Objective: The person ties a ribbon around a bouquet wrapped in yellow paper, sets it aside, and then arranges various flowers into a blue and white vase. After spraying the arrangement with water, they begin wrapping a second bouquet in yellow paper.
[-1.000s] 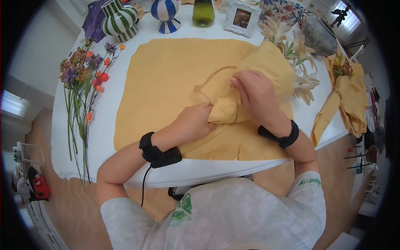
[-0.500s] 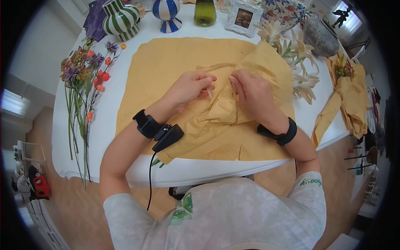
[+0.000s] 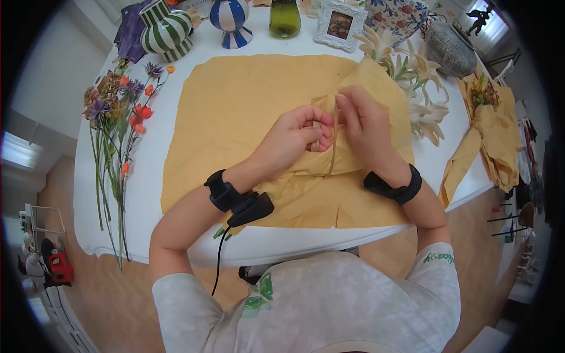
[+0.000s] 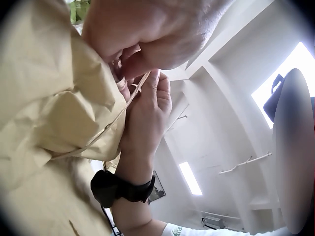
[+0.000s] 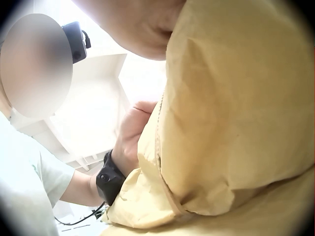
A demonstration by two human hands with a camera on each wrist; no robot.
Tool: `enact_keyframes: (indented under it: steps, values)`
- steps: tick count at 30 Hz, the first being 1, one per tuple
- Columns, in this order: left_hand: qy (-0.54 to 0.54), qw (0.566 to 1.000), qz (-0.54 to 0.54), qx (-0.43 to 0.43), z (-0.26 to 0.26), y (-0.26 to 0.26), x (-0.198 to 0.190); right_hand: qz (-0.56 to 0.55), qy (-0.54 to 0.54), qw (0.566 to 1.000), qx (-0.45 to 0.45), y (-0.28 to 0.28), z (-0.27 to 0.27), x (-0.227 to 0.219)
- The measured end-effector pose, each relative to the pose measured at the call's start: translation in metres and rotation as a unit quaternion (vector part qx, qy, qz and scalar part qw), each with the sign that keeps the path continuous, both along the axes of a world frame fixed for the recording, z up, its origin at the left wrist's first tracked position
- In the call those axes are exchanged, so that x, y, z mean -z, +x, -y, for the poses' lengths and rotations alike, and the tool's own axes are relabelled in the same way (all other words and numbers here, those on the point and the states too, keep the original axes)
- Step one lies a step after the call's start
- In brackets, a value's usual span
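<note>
A bouquet of cream lilies [image 3: 428, 115] lies wrapped in yellow paper [image 3: 379, 88] on a larger yellow sheet [image 3: 218, 117]. Round the gathered paper runs a thin tan ribbon [image 3: 335, 141], which rises taut from the wrap in the left wrist view. My right hand [image 3: 368, 126] pinches this ribbon between thumb and forefinger above the bundle. Close beside it, my left hand [image 3: 288, 141] has its fingers curled round another stretch of the ribbon, a pale strip across the fingers. Green stem ends [image 3: 222, 233] poke out at the sheet's near edge. Paper hides much of both hands in the right wrist view.
Loose flowers [image 3: 115, 117] with long stems lie on the white table [image 3: 82, 194] at left. Along the back stand a green-striped vase [image 3: 165, 29], a blue-striped vase [image 3: 231, 20], a green glass vase [image 3: 285, 20], a picture frame [image 3: 338, 26] and a grey pot [image 3: 450, 50]. Another wrapped bouquet [image 3: 491, 129] lies at right.
My left hand has left the paper bundle, lifted with a ribbon end and moved right, up to my right hand. The ribbon loop lying on the sheet has been drawn in. Stem ends have come into view.
</note>
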State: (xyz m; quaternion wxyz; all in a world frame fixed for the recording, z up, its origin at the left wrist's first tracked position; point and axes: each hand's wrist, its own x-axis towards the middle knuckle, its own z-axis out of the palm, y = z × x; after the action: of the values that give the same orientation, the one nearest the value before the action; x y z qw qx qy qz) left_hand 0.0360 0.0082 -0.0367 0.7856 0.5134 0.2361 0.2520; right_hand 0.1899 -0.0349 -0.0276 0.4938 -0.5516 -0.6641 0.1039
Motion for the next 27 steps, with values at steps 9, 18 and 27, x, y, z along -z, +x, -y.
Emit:
enact_keyframes:
  steps: [9, 18, 27]
  values:
    - [0.15, 0.974, -0.114, 0.122, 0.001, 0.006, -0.007, -0.084, -0.036, 0.991, -0.101, 0.003, -0.006, -0.005]
    - [0.131, 0.976, -0.068, 0.162, -0.005, -0.001, -0.006, 0.052, -0.24, 0.941, -0.235, 0.024, 0.006, -0.043]
    - [0.133, 0.981, -0.047, 0.13, -0.008, -0.004, -0.009, 0.129, -0.186, 0.969, -0.103, 0.042, 0.035, -0.062]
